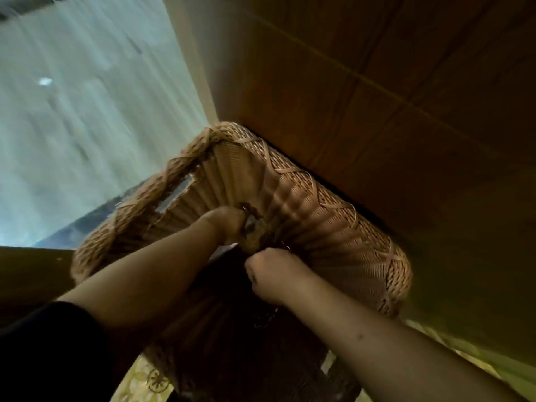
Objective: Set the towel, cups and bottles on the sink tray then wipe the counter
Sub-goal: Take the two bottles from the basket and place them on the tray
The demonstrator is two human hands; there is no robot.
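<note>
Both my hands reach deep into a woven wicker basket [333,198] with a braided rim and a cut-out handle slot. My left hand [227,223] is closed around a small brownish bundle [255,237] at the bottom of the basket. Just below it, my right hand [274,275] is a fist gripping a dark cloth [229,274] that lies in the basket's shadowed near half. No cups, bottles or sink tray are in view. The picture is tilted and dim, so I cannot tell what the bundle is.
A brown wooden cabinet side [391,97] presses against the basket's far rim. A pale, motion-blurred floor [87,126] fills the left. A yellow flowered surface [139,378] shows under the basket at the bottom edge.
</note>
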